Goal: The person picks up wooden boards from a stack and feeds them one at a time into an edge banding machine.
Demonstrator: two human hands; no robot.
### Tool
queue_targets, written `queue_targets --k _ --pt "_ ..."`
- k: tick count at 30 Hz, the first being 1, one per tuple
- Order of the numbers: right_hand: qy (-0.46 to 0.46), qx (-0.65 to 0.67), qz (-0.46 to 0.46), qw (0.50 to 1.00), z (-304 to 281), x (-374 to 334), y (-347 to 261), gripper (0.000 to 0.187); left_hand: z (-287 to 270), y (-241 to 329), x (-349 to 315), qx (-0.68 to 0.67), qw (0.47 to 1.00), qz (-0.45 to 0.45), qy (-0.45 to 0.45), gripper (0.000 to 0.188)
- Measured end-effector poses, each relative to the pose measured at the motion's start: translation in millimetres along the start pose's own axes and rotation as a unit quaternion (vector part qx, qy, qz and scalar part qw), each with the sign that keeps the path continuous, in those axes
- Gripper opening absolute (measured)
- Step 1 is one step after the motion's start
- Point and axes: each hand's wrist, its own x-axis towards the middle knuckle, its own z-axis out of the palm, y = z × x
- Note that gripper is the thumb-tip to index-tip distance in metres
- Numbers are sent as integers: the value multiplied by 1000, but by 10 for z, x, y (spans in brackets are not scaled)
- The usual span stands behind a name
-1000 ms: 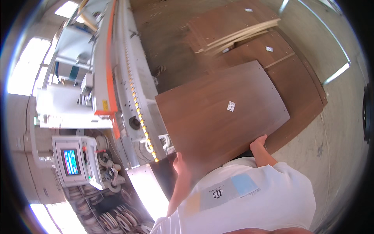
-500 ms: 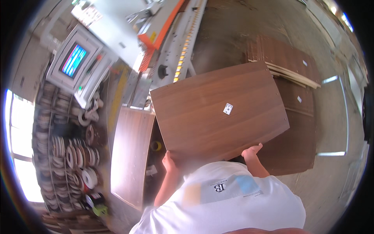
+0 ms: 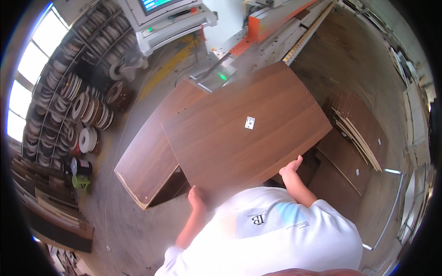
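Note:
A large brown wood-grain panel (image 3: pixel 221 142) is held up in front of my body, with a small white label (image 3: pixel 249 122) on its face. My left hand (image 3: pixel 196 198) grips its near left corner, the thumb along the edge and the other fingers hidden beneath. Farther right, my right hand (image 3: pixel 290 168) holds the near edge, its thumb resting by the top and its fingers out of sight underneath. Under and left of the panel stands a brown wood-grain surface (image 3: pixel 152 142) with a worn pale edge. The panel's far side reaches toward the machine bed (image 3: pixel 216 76).
A control console (image 3: pixel 170 30) and an orange-edged machine (image 3: pixel 262 27) stand ahead. Racks of edging rolls (image 3: pixel 83 106) line the left. Stacked brown panels with loose strips (image 3: pixel 354 138) lie at right, beside a metal frame (image 3: pixel 389 207). Board offcuts (image 3: pixel 50 202) lean at lower left.
My view has swung left, so the console and machine appear farther up and right. The panel stays in both hands and has turned slightly, its far edge now over the brown surface and near the machine.

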Motion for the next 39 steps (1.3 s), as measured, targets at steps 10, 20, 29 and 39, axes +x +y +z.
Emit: queue_targets --k 10,20,29,39 --pt "6 -240 37 970 625 781 18 52 34 -148 -713 321 946 42 -25 58" --pt "-115 -513 -50 849 658 1564 -41 28 507 -554 -612 268 953 82 112 52" --pt "-111 -501 -153 844 780 1832 -317 37 1091 -580 -533 183 972 46 140 48" --pt "-105 -463 -153 867 1287 2435 -835 45 2343 -345 -724 140 986 39 81 34"
